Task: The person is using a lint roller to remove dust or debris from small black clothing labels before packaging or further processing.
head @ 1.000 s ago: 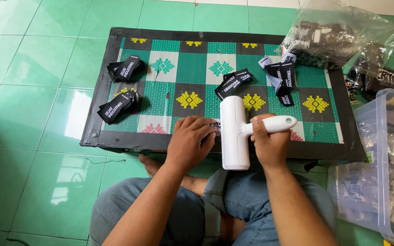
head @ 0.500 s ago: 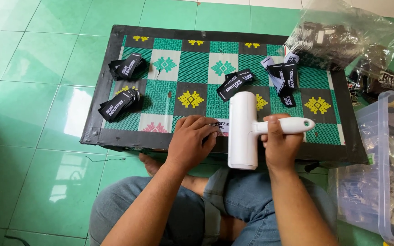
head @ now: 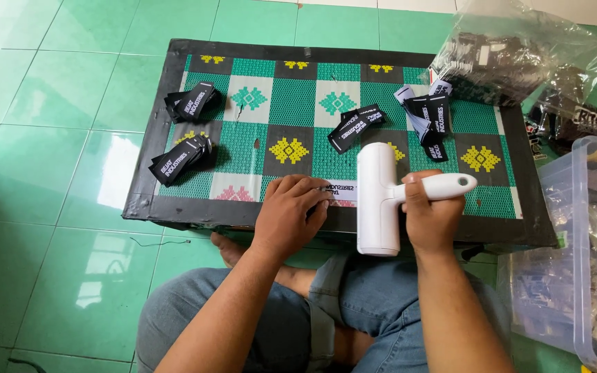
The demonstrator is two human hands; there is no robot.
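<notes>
Left hand [head: 290,211] – fingers flat on white label [head: 342,193], board [head: 153,207] near edge | right hand [head: 431,217] – fingers wrapped round white roller [head: 378,200] handle

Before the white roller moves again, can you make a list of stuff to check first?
1. Right hand wrapped firmly around the white roller handle: ok.
2. Left hand pressing the white strip flat on the patterned board: ok.
3. Left fingertips out of the roller's way: not ok, they sit close beside the drum.
4. Roller drum lined up with the strip: cannot tell, the drum hides the strip's end.
5. Stacks of black labels away from the working spot: ok.
6. Board lying level on the green tiled floor: ok.
</notes>
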